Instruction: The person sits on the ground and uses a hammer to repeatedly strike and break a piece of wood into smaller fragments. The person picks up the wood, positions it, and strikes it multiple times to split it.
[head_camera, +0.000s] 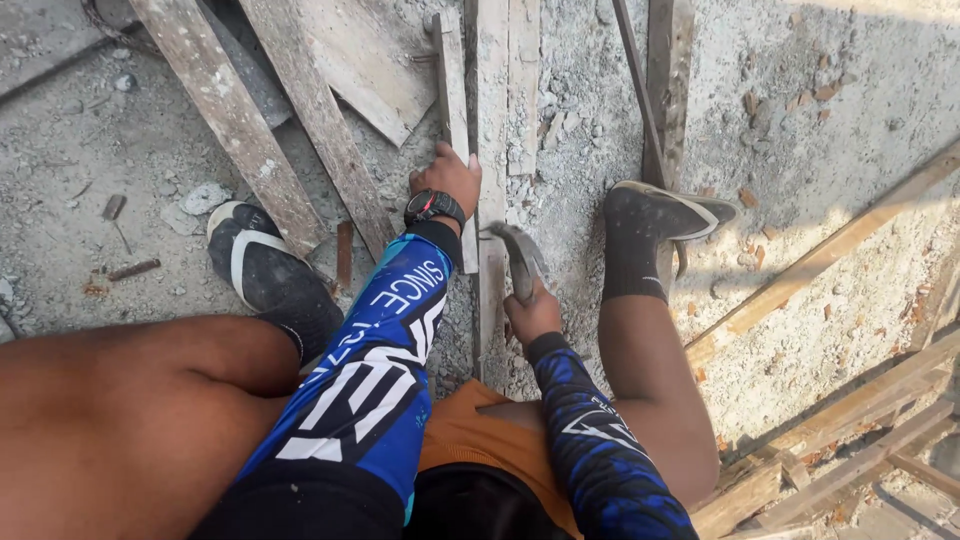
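Hammer (520, 262) sits in the right hand (532, 312), fingers wrapped tight around the handle low down, its curved metal head raised just beside the narrow plank (491, 130) lying on the gritty concrete floor (120, 150). Left hand (447, 178) presses flat-fingered on that plank's edge, pinning it between the two sandalled feet. I'd judge the hammer head-heavy and stiff, the plank rough, rigid and splintery, best held mid-length.
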